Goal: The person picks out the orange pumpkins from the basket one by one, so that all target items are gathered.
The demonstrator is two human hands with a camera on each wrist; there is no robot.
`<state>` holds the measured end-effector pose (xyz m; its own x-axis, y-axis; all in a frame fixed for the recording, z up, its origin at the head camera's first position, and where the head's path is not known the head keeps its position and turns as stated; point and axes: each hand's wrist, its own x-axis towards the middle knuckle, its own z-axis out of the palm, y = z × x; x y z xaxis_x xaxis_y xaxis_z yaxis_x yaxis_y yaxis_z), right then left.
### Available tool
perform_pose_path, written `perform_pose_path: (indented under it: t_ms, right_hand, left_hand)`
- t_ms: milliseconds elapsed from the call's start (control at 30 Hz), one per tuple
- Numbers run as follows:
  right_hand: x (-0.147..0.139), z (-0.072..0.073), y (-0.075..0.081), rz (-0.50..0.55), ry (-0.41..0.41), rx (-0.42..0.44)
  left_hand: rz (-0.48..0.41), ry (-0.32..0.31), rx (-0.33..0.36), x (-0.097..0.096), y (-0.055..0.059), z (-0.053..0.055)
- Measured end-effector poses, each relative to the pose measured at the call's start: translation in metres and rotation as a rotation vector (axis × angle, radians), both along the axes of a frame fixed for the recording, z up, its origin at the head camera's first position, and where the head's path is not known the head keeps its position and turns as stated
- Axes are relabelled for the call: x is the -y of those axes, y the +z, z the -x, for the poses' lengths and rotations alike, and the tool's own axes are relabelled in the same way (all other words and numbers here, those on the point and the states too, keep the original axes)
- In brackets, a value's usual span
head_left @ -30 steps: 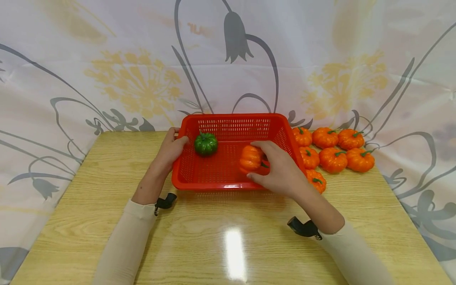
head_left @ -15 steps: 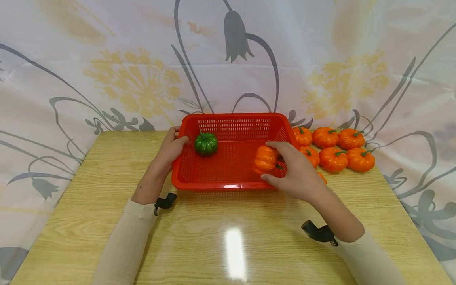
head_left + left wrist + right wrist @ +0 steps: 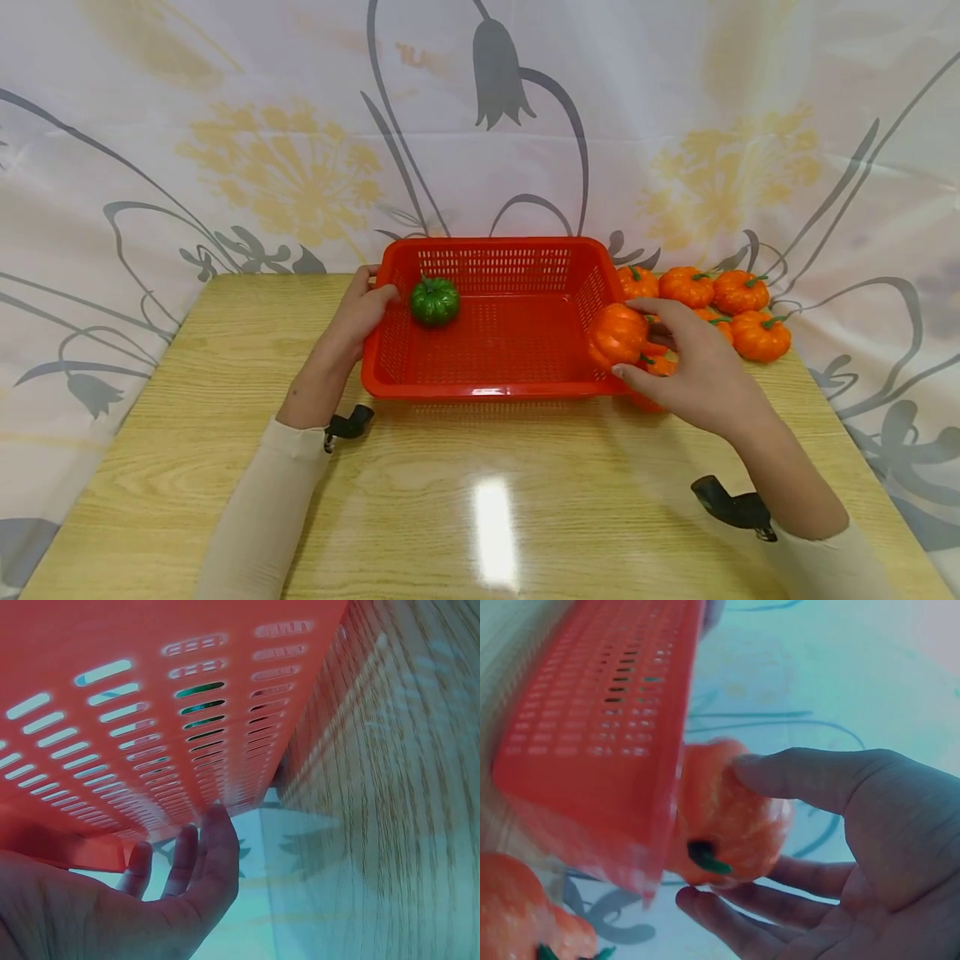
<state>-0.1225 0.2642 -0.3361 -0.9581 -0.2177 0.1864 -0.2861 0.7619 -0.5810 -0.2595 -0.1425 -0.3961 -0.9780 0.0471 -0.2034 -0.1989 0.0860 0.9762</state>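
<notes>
A red plastic basket (image 3: 495,390) with slotted walls stands on the table. My left hand (image 3: 358,315) grips its left rim, thumb on top; the left wrist view shows the fingers (image 3: 217,855) against the outside of the slotted wall. Inside the basket, near the left wall, sits a green pumpkin (image 3: 434,302). An orange pumpkin (image 3: 619,336) is held over the basket's right rim by my right hand (image 3: 693,367), between thumb and fingers. The right wrist view shows this pumpkin's green stem facing the palm, beside the rim.
Several orange pumpkins (image 3: 760,337) stand in rows on the table right of the basket, some partly hidden by my right hand. A patterned cloth (image 3: 480,125) hangs behind the wooden table (image 3: 420,500).
My right hand has carried the orange pumpkin rightwards, from over the basket's middle to its right rim. The left hand, the basket and the green pumpkin have stayed put.
</notes>
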Motion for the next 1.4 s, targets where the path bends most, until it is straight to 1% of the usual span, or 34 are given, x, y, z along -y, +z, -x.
perform_pose_path:
  t_ms: [200, 267, 433, 600, 767, 867, 1133, 1233, 1400]
  right_hand:
    - [-0.006, -0.005, 0.004, 0.044, 0.031, -0.080]
    - [-0.006, -0.006, 0.006, 0.053, 0.030, -0.098]
    - [-0.013, -0.012, 0.013, 0.092, -0.016, -0.121]
    - [-0.027, -0.016, 0.017, 0.067, -0.078, -0.165]
    - [-0.040, -0.018, 0.016, 0.053, -0.117, -0.132]
    - [-0.048, -0.018, 0.013, 0.034, -0.117, -0.128]
    - [-0.072, -0.021, 0.003, -0.121, -0.128, -0.144]
    - [-0.079, -0.019, 0.002, -0.163, -0.134, -0.112]
    - [-0.087, -0.013, 0.000, -0.229, -0.164, -0.025]
  left_hand:
    - [0.017, 0.003, 0.004, 0.002, 0.000, 0.000]
    - [0.016, 0.000, 0.008, 0.003, 0.000, 0.000]
    - [0.008, -0.008, 0.010, 0.002, 0.000, 0.000]
    - [-0.006, -0.018, 0.006, 0.001, 0.000, 0.001]
    - [-0.007, -0.022, 0.000, 0.000, -0.001, 0.002]
    - [0.004, -0.018, 0.001, 0.000, -0.002, 0.002]
    - [0.009, -0.019, 0.002, 0.000, -0.002, 0.003]
    - [0.008, -0.022, 0.008, 0.001, -0.001, 0.003]
    - [0.013, -0.022, 0.015, 0.001, 0.000, 0.002]
